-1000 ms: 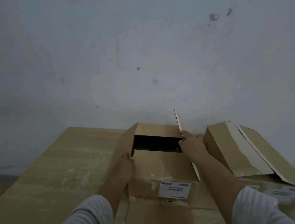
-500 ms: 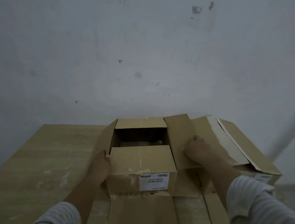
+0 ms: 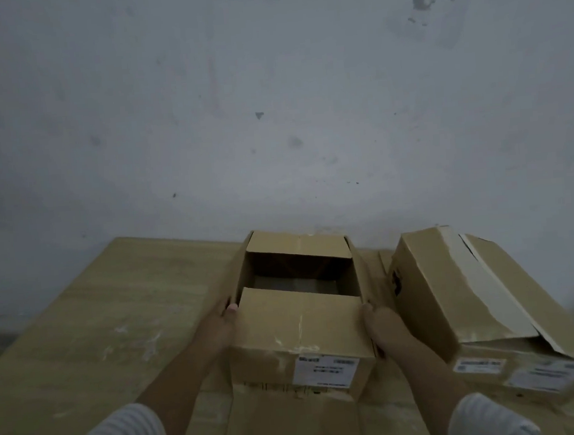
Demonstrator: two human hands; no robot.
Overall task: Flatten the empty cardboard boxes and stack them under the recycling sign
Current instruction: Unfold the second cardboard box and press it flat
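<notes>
1. Now both hands clamp the open box: left hand and right hand gripping opposite walls.
2. Right side flap, splayed 0.5 s ago, is folded in.
3. Box sits on the surface, unflattened; second box beside it.

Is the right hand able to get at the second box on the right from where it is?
Probably yes. The right hand lies on the open box, and the second box sits just beside it with nothing between.
</notes>
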